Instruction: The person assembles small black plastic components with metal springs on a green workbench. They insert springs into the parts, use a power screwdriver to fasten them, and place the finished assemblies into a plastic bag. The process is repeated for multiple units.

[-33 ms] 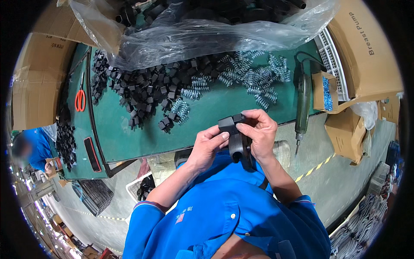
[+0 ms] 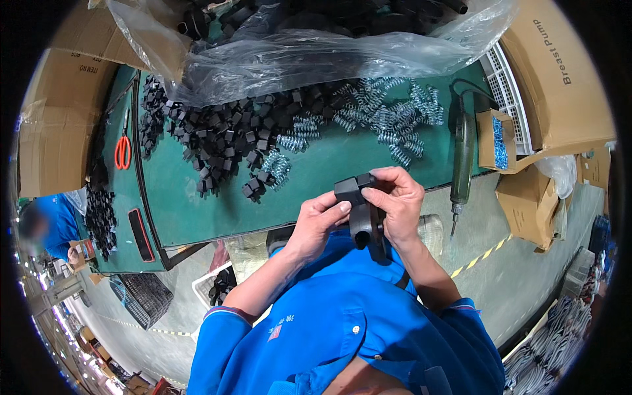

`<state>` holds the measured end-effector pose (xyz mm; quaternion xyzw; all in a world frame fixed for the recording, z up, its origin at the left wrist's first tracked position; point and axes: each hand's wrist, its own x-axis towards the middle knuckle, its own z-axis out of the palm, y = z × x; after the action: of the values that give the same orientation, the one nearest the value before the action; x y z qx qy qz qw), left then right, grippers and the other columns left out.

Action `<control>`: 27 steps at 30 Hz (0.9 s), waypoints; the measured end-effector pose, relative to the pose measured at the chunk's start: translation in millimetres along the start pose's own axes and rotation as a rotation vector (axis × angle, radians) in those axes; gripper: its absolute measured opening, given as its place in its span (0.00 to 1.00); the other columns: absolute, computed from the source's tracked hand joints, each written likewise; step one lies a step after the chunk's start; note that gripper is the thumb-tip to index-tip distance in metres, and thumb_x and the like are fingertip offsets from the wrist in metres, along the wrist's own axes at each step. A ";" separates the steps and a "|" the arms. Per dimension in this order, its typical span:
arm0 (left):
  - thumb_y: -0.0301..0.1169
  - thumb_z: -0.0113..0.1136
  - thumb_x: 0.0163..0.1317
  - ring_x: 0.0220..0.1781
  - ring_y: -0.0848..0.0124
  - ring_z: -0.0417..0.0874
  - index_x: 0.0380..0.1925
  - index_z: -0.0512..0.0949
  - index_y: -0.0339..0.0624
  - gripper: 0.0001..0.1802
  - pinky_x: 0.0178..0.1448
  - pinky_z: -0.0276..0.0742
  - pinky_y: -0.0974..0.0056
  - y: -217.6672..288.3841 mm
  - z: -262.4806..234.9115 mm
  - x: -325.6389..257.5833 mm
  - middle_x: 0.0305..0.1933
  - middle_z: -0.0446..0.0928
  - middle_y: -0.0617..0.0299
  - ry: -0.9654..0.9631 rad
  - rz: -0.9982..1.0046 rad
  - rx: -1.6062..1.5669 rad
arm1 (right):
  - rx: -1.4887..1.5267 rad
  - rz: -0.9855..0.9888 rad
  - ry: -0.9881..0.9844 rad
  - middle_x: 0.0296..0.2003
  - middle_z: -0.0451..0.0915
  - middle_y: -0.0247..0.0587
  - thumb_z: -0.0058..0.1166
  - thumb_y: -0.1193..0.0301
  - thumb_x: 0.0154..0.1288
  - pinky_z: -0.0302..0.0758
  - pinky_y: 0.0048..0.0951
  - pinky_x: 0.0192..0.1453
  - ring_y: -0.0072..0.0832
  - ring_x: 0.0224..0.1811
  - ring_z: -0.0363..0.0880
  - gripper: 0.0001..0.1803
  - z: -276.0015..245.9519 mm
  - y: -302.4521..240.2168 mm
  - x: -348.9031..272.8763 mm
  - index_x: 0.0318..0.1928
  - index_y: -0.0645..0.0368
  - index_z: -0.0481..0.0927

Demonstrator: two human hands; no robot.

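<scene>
Just off the near edge of the green table, both my hands hold a black plastic part (image 2: 362, 220). It has a blocky upper end and a longer, curved body hanging below, with a round hole near its lower end. My left hand (image 2: 317, 220) grips the block from the left, thumb on its near face. On the other side my right hand (image 2: 397, 203) pinches the upper right corner between thumb and fingers. Beyond my hands lies a heap of small black plastic blocks (image 2: 227, 135). Metal coil springs (image 2: 388, 118) are piled to its right.
A power screwdriver (image 2: 463, 158) hangs at the table's right, beside a small carton of blue pieces (image 2: 500, 141). Clear plastic sheeting (image 2: 316, 62) drapes across the back. Orange-handled scissors (image 2: 122, 153) lie at left. A co-worker (image 2: 59, 224) sits far left.
The black part's lower end has tilted slightly, so its round hole shows more plainly. Both hands keep almost the same place and grip.
</scene>
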<state>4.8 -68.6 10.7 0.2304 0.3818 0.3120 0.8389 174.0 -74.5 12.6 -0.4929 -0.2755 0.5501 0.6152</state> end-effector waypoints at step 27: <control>0.34 0.67 0.54 0.48 0.56 0.74 0.52 0.78 0.38 0.25 0.56 0.66 0.53 24.2 -7.4 48.7 0.41 0.75 0.55 0.148 0.760 1.549 | -1.035 -0.623 -0.108 0.46 0.82 0.46 0.52 0.83 0.46 0.73 0.41 0.59 0.44 0.55 0.76 0.16 -19.7 38.3 34.8 0.39 0.65 0.83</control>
<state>15.6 -16.5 -2.9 0.8282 0.4376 0.2375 0.2574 184.3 -51.0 -36.4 -0.5957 -0.6695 0.1627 0.4129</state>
